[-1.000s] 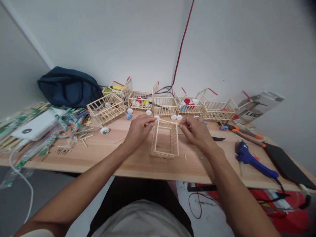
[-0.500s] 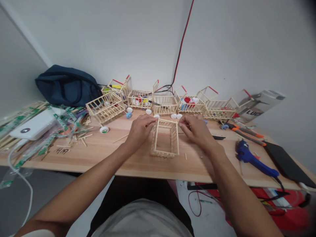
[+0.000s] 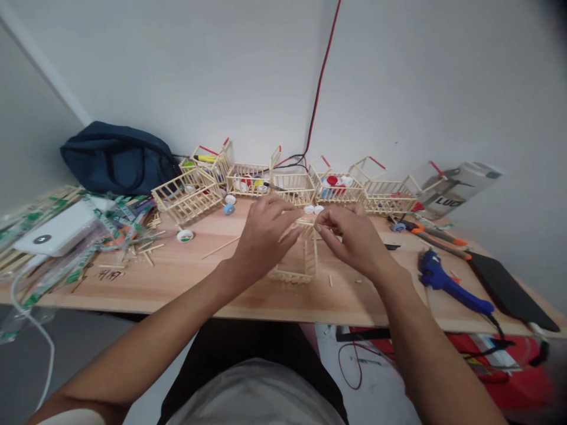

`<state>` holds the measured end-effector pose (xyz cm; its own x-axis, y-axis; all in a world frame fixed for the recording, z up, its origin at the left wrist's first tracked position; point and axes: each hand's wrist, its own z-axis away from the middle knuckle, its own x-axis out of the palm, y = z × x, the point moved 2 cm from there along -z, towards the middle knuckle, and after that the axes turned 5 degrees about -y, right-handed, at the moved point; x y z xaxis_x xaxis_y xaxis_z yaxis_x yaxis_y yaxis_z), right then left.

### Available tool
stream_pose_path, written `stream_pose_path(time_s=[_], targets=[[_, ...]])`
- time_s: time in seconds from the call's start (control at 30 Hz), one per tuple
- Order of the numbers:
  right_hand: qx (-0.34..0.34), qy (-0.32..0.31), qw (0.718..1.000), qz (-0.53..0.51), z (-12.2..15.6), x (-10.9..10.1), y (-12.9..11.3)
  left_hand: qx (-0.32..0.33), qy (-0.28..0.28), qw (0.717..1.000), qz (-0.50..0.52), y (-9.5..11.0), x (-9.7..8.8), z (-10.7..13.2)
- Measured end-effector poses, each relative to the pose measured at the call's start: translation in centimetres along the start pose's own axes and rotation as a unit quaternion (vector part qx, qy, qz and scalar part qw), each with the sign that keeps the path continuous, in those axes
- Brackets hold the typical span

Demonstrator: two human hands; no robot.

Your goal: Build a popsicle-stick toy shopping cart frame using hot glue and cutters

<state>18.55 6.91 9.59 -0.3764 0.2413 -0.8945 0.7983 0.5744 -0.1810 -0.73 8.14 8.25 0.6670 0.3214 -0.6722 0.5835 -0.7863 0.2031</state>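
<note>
A small open frame of thin wooden sticks (image 3: 292,277) stands on the table in front of me, its left side partly covered by my left hand. My left hand (image 3: 269,231) is over the frame's far left part, fingers stretched and apart, reaching toward the far right corner. At that corner, my right hand (image 3: 349,235) has thumb and forefinger pinched together. Whatever sits between those fingertips is too small to make out. Behind my hands stands a row of stick-built carts, among them a plain stick basket (image 3: 293,188) and one holding coloured bottle caps (image 3: 336,184).
At right lie a blue glue gun (image 3: 452,283), orange-handled pliers (image 3: 443,239) and a black flat object (image 3: 509,289). A white power bank (image 3: 57,227), stick bundles and green-white wrappers cover the left. A dark blue bag (image 3: 119,156) leans against the wall.
My left hand has left the frame's far left corner and moved right across it, its fingers opening out. The right hand has shifted slightly left, still pinched. The view has shifted slightly.
</note>
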Motion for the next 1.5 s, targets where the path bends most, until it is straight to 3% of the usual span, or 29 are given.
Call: stream_pose_path(time_s=[0.1, 0.27, 0.77, 0.9, 1.0, 1.07, 1.2, 1.3, 1.4, 1.5], targets=[[-0.012, 0.003, 1.0, 0.016, 0.0, -0.8, -1.4, 0.014, -0.045, 0.999, -0.027, 1.6, 0.1, -0.7], [-0.014, -0.002, 0.999, 0.046, 0.3, -1.6, -2.2, -0.002, -0.09, 0.993, -0.07, 2.3, 0.4, -0.9], [-0.008, -0.014, 0.998, 0.066, 1.2, -1.7, -2.9, -0.008, -0.082, 0.995, -0.051, 3.1, 0.4, -0.3], [-0.008, 0.032, 0.997, 0.071, 2.1, -2.9, -2.8, -0.015, -0.079, 0.996, -0.039, 3.1, 0.2, -0.4], [0.047, 0.13, 0.987, 0.083, 4.6, -4.8, -0.5, -0.025, -0.065, 0.997, -0.028, 2.8, -0.2, -0.3], [0.132, 0.177, 0.969, 0.115, 7.6, -6.2, 2.6, -0.03, -0.046, 0.998, -0.024, 2.5, -0.5, -0.2], [0.327, 0.12, 0.922, 0.167, 15.8, -7.4, 10.3, -0.041, -0.04, 0.998, 0.008, 2.0, -1.2, -0.1], [0.397, 0.07, 0.898, 0.174, 21.1, -6.8, 14.4, -0.052, -0.037, 0.998, 0.024, 2.0, -1.5, 0.0], [0.384, 0.029, 0.91, 0.153, 23.2, -5.5, 15.5, -0.065, -0.032, 0.997, 0.031, 1.9, -1.6, 0.0], [0.37, 0.037, 0.914, 0.163, 22.2, -4.3, 14.0, -0.078, -0.03, 0.996, 0.034, 1.8, -1.6, 0.1]])
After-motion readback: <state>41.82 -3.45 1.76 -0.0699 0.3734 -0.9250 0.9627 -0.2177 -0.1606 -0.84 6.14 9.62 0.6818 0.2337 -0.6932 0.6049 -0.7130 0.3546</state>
